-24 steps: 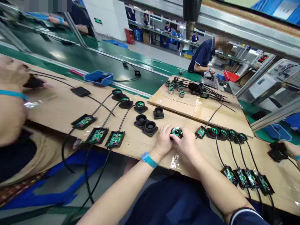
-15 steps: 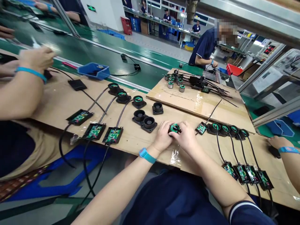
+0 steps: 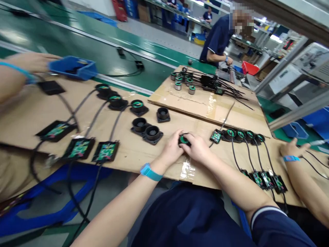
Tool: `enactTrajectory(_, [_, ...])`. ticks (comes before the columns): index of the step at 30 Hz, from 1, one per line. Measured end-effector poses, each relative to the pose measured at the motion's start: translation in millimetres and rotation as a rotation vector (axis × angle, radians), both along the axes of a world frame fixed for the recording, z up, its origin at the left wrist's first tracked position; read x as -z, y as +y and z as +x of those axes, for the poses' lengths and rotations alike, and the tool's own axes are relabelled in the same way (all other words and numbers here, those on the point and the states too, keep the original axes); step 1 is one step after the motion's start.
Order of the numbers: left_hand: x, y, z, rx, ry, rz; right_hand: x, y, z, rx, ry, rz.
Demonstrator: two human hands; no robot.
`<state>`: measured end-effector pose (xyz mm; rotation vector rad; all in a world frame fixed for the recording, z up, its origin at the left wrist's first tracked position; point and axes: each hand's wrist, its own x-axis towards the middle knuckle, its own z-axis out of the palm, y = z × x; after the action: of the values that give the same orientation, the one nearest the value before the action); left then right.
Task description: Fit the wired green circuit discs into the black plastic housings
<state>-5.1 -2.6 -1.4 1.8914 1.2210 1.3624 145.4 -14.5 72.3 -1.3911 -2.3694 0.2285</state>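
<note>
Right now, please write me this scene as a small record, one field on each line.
Left hand: around the round part, at its left side
Right hand: on the same part, covering some of it
Black housings without cables: three, left of the hands
Wired housings: three on the left, four on the right
Blue bin: far left, co-worker's hand beside it

Reaches up from the lower left of the frame with the left arm (image 3: pixel 117 206), slanting toward the centre. Slants in from the lower right with the right arm (image 3: pixel 232 183). Holds the left hand (image 3: pixel 172 147) and right hand (image 3: pixel 197 148) close together just below mid-frame. Curls both inward in a grip, with the right thumb (image 3: pixel 186 148) pointing left.
</note>
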Motion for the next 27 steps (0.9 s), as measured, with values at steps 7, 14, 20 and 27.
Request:
enactTrajectory(7, [7.5, 7.2, -14.0, -0.032, -0.39, 0.188, -16.6, 13.7, -1.8, 0.12, 0.024, 0.073])
enactTrajectory(14, [7.6, 1.6, -13.8, -0.176, -0.375, 0.259, -11.4, 17.7, -11.0, 0.249, 0.026, 0.052])
enactTrajectory(20, [4.4, 3.8, -21.4, -0.061, 0.063, 0.237, -25.7, 25.9, 20.5, 0.03, -0.093, -0.024])
enactTrajectory(27, [-12.7, 36.4, -15.5, 0.083, 0.524, 0.161, -39.9, 36.8, 114.5, 0.042, -0.644, 0.034])
